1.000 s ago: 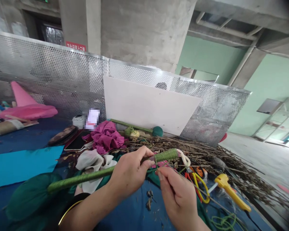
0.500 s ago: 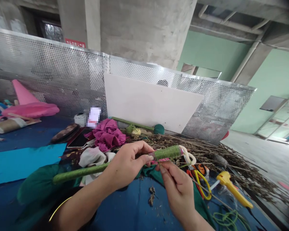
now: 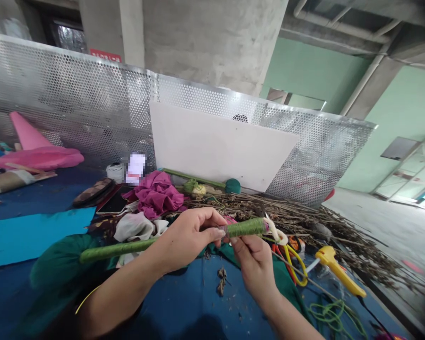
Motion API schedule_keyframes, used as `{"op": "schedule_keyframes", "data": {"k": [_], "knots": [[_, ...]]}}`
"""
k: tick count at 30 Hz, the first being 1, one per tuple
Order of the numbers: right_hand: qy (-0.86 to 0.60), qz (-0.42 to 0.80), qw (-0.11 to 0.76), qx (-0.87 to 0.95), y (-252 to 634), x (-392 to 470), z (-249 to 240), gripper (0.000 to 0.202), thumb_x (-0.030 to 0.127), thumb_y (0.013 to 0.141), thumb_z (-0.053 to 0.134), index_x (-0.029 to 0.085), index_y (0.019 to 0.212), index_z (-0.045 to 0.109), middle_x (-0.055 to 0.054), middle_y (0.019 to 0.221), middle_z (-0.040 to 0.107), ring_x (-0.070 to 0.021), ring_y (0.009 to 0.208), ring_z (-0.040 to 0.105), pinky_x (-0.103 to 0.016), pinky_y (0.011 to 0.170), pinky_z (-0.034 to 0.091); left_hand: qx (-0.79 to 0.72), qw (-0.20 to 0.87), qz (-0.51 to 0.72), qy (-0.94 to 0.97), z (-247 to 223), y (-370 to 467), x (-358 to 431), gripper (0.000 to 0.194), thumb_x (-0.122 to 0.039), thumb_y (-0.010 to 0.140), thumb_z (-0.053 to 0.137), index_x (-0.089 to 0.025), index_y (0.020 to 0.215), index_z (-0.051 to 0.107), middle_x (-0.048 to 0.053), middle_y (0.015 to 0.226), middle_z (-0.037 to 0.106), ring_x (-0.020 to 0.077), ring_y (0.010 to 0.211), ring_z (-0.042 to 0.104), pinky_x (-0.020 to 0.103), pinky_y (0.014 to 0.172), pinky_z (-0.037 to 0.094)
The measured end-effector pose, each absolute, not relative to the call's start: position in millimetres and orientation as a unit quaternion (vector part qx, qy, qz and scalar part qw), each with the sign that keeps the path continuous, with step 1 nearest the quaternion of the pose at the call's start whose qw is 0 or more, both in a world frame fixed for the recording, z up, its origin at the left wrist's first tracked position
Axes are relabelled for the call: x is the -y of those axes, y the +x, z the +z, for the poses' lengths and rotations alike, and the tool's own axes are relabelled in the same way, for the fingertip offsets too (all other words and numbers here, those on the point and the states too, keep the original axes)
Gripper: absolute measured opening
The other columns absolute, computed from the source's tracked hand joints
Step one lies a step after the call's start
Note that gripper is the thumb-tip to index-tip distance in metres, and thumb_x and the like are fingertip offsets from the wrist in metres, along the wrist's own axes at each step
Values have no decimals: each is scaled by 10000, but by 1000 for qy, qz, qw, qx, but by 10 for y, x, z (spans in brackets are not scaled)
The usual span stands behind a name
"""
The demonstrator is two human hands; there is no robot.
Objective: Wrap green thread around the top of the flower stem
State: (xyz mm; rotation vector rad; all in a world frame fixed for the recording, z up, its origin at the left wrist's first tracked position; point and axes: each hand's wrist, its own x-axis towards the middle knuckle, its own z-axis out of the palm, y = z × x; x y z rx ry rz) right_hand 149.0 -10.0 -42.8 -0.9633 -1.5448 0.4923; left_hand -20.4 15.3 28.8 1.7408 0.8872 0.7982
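There are 2 bare hands, 1 left hand [image 3: 182, 243] and 1 right hand [image 3: 257, 264], along with 1 held green rod [image 3: 246, 228] and 1 other green rod [image 3: 194, 177]. I count 1 yellow glue gun [image 3: 340, 271], 1 white board [image 3: 219, 144], 1 blue sheet [image 3: 38, 236], 1 magenta cloth [image 3: 159, 193], 1 pink cone [image 3: 30, 132], 1 brown tube [image 3: 9, 181], 1 checked pouch [image 3: 95, 192], 1 dark green ball [image 3: 233, 186], 1 red sign [image 3: 105, 55] and 1 loose tangle of green thread [image 3: 335, 315]. The dry stems [image 3: 343, 236] overlap too much to count, though they clearly number more than 10.
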Motion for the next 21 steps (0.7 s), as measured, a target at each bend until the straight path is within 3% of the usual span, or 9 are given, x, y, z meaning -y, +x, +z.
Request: {"op": "schedule_keyframes", "data": {"k": [4, 8, 14, 21], "knots": [[-382, 169, 560, 716, 1641, -26, -539, 196, 276, 901, 561, 191, 822, 718, -23, 705, 676, -183, 717, 649, -280, 674, 532, -371, 527, 281, 711, 298, -236, -166, 108, -238, 852, 569, -142, 898, 567, -15, 665, 621, 73, 509, 418, 219, 498, 320], [-369, 166, 552, 729, 1759, -128, -646, 225, 367, 904, 552, 220, 892, 722, -56, 858, 713, -220, 826, 662, -347, 764, 547, -356, 561, 255, 702, 292, -245, -179, 141, -271, 859, 585, -142, 903, 548, -13, 660, 625, 53, 474, 361, 200, 462, 271], [-343, 172, 510, 770, 1817, -153, -529, 312, 428, 928, 500, 225, 818, 709, -52, 792, 705, -207, 807, 656, -362, 822, 527, -345, 597, 229, 687, 287, -239, -181, 146, -270, 847, 600, -140, 880, 542, -8, 639, 620, 58, 474, 391, 196, 461, 294], [-333, 166, 481, 793, 1816, -119, -324, 298, 366, 933, 522, 206, 738, 681, -8, 683, 616, -110, 575, 575, -212, 510, 455, -325, 608, 194, 698, 218, -236, -222, 155, -287, 823, 619, -148, 868, 569, 2, 656, 647, 52, 448, 372, 192, 447, 296]]}}
